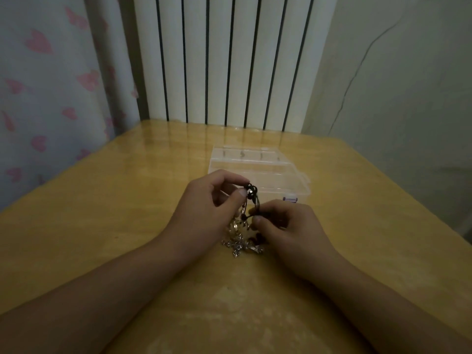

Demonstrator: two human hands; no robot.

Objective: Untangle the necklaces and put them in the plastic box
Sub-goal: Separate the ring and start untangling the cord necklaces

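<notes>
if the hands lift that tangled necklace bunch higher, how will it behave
Probably floppy: the necklace bunch sags from the left hand and right hand onto the table. Chains and cord likely rise together, still knotted, and dangling parts may swing.

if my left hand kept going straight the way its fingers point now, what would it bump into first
Probably the plastic box. The left hand pinches the black cord and points forward and right, with the open box on the table just beyond. Depth is unclear, so it might pass above it.
</notes>
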